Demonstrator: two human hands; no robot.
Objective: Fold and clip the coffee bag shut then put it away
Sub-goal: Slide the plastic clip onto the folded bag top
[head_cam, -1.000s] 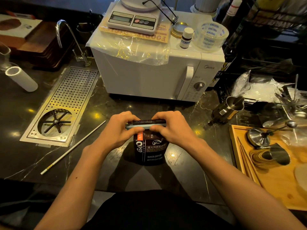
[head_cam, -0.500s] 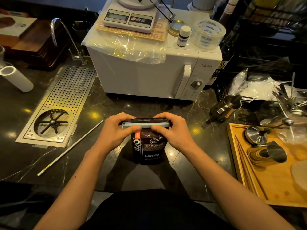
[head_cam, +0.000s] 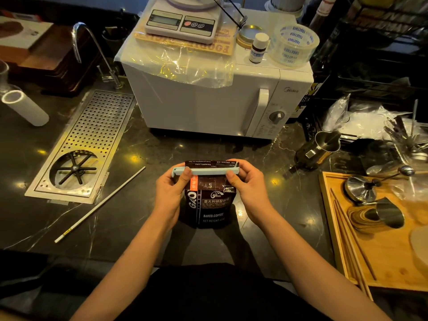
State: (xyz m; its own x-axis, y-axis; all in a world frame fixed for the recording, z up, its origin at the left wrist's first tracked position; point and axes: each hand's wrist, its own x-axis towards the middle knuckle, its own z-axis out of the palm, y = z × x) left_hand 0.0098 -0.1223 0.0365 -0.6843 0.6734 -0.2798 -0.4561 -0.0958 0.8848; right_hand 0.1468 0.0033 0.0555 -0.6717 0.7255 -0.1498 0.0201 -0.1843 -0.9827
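Note:
A dark brown coffee bag (head_cam: 209, 206) stands upright on the black marble counter, just in front of me. Its top is folded over, and a long pale blue clip (head_cam: 206, 170) lies across the fold. My left hand (head_cam: 171, 192) pinches the clip's left end with thumb and fingers. At the right end, my right hand (head_cam: 246, 184) pinches the clip the same way. Both hands flank the upper part of the bag.
A white microwave (head_cam: 208, 98) with a scale and tape rolls on top stands behind the bag. A perforated metal drip tray (head_cam: 92, 140) and a white rod (head_cam: 99, 202) lie to the left. A steel pitcher (head_cam: 322, 147) and a wooden tray (head_cam: 379, 258) with tools sit at the right.
My fingers have drawn back from over the clip, so its full length and the bag's folded top now show. The bag stays in the same place.

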